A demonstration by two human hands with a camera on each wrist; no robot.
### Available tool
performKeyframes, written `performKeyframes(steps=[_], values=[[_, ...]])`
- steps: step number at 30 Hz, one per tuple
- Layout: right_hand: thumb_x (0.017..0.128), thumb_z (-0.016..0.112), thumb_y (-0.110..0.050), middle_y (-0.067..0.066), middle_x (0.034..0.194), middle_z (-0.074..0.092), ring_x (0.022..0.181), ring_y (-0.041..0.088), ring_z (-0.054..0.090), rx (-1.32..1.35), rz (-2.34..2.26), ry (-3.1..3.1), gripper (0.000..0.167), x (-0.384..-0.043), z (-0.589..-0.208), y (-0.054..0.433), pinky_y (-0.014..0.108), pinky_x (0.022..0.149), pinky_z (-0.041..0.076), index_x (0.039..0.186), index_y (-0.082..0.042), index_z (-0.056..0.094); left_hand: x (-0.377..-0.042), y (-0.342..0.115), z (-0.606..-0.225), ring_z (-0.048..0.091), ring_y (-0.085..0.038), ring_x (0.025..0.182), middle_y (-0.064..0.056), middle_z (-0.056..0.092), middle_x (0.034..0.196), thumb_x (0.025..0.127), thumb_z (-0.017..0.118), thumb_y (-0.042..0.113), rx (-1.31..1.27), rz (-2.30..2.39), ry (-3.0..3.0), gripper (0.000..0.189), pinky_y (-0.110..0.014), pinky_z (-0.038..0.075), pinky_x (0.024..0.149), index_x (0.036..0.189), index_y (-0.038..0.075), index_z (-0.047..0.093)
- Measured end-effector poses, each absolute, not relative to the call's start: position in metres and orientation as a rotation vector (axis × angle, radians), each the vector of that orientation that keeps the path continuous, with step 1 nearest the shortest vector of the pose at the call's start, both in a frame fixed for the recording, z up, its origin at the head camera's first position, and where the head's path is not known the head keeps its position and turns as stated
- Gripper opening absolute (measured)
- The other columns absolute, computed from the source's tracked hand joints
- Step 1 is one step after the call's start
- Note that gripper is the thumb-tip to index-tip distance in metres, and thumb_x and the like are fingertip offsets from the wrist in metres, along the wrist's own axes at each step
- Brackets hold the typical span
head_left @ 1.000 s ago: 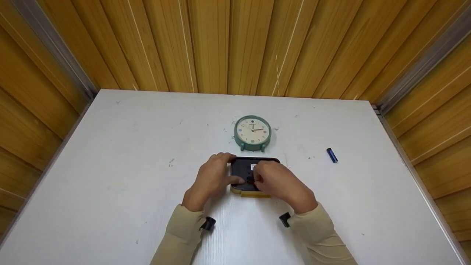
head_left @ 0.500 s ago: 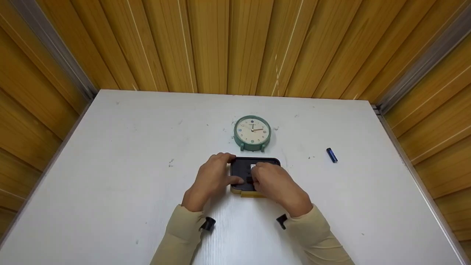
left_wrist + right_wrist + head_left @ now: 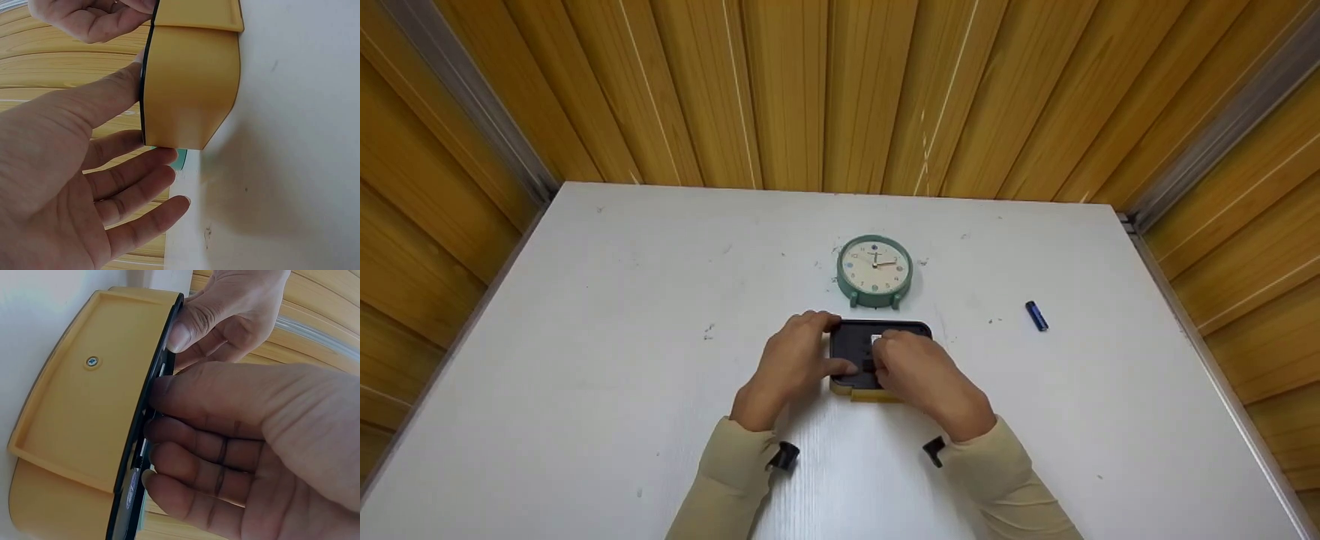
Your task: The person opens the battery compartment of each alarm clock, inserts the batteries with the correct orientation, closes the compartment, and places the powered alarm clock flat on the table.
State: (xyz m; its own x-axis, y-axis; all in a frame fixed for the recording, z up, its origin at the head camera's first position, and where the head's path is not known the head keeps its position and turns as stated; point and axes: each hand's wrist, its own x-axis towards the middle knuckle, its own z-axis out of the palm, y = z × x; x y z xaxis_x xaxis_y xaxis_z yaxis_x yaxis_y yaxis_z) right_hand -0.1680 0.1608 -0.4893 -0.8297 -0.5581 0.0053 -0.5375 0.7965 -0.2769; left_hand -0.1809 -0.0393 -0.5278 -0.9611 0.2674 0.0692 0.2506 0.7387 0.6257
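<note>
Left hand [image 3: 791, 356]: partly spread. Thumb lies on the black panel [image 3: 847, 341] of a yellow case [image 3: 877, 395], index finger bears on the case's left side wall, and the end is held between the two; the remaining fingers are loosely extended.

Right hand [image 3: 926, 367]: fingers bent, thumb and fingertips set close together against the middle of the same panel. Whether anything is pinched between them cannot be told, as the fingers cover that spot.

Yellow case: lies on the table [image 3: 660, 337] with its panel upward, about midway between the left and right edges. A white label [image 3: 876, 340] shows beside the right hand. The wall toward the near edge carries one screw [image 3: 91, 361].

Green clock [image 3: 874, 266]: just beyond the case, on the side of the table's far edge; dial upward, two feet toward the case, apart from it.

Blue battery [image 3: 1036, 316]: lying near the right edge, on the far right corner's side, well apart from the hands.
</note>
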Motion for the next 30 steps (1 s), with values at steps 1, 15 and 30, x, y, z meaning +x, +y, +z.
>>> performKeyframes(steps=[1,15,30], values=[[0.088,0.076,0.005,0.004,0.080,0.060,0.073,0.018,0.055,-0.880,-0.418,2.900,0.011,-0.168,-0.489,0.161,0.039,0.070,0.052,0.082,-0.003,0.071,-0.181,-0.039,-0.528,0.063,-0.027,0.118,-0.009,0.072,0.126,0.081,0.096,0.030,0.432,1.040,2.905,0.066,-0.044,0.052,0.103,0.134,0.003,0.068],[0.091,0.078,0.004,0.006,0.084,0.064,0.077,0.019,0.058,-0.856,-0.448,2.857,0.008,-0.171,-0.488,0.166,0.039,0.072,0.054,0.087,-0.002,0.074,-0.181,-0.041,-0.528,0.062,-0.028,0.123,-0.010,0.071,0.129,0.082,0.095,0.030,0.427,1.058,2.885,0.067,-0.045,0.050,0.105,0.136,0.003,0.068],[0.092,0.085,-0.010,0.000,0.097,0.061,0.090,0.019,0.059,-0.671,-0.585,2.792,0.016,-0.179,-0.485,0.175,0.042,0.088,0.054,0.097,-0.009,0.070,-0.182,-0.041,-0.528,0.062,-0.029,0.123,-0.011,0.070,0.130,0.082,0.095,0.030,0.436,1.056,2.882,0.068,-0.047,0.050,0.105,0.138,0.002,0.067]])
